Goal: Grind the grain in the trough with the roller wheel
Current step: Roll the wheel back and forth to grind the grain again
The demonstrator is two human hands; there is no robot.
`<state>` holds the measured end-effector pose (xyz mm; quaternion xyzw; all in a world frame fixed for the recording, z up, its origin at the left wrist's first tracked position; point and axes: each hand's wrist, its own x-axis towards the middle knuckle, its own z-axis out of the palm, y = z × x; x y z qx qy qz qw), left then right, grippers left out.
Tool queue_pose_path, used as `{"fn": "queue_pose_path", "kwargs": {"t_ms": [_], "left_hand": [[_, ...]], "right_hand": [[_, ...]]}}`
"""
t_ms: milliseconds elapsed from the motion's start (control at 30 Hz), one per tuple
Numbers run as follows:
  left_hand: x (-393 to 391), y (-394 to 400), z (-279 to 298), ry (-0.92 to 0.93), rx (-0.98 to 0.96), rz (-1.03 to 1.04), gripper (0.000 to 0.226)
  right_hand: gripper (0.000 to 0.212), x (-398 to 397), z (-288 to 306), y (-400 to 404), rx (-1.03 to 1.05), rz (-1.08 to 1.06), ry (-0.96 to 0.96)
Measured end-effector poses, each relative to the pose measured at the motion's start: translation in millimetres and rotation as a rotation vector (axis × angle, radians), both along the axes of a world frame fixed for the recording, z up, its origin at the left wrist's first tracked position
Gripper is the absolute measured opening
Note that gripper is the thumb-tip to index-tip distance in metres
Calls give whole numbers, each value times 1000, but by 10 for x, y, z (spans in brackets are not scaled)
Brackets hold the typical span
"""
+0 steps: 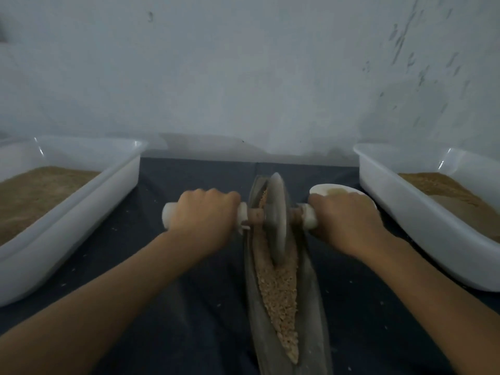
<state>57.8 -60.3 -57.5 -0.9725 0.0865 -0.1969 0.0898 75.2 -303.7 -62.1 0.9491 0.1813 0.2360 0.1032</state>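
Observation:
A long narrow grey trough (313, 301) lies lengthwise on the dark cloth, filled along its groove with tan crushed grain (278, 290). A grey roller wheel (278, 217) stands upright in the groove toward the far half of the trough. A white axle handle sticks out from each side of the wheel. My left hand (203, 217) grips the left handle, its white end (169, 215) showing past my knuckles. My right hand (346, 220) grips the right handle (309, 216).
A white tub (89, 196) with brown ground material sits at the left, another white tub (411, 209) with similar contents at the right. A small white bowl (332, 189) sits behind my right hand. A pale wall closes off the far side.

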Motion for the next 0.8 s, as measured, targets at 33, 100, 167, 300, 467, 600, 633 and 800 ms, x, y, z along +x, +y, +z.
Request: {"fn": "queue_pose_path", "kwargs": {"t_ms": [33,100,167,300,467,600,633,800], "left_hand": [[150,-26,30,-20,11,4,18],[354,-92,109,-52,39,13,15],[396,-140,157,-74,89,12,16],[-48,-131,86,-78,91,-17,27],[-845,127,-6,-23,16,-150,44],[-850,159,41,-29,74,-205,51],[-727,128,2,-38,76,-170,45],[159,29,-15,11,-50,-47,25]], "right_hand": [[34,164,6,15,31,-29,34],[27,374,-14,29,93,-71,80],[21,395,-66,26,130,-94,77],[24,-44,-64,-54,50,-27,81],[55,-874,112,-120,28,231,-114],[59,-893,119,-103,-78,128,30],[51,-796,103,-86,-131,53,42],[34,6,39,17,-28,-26,-5]]}}
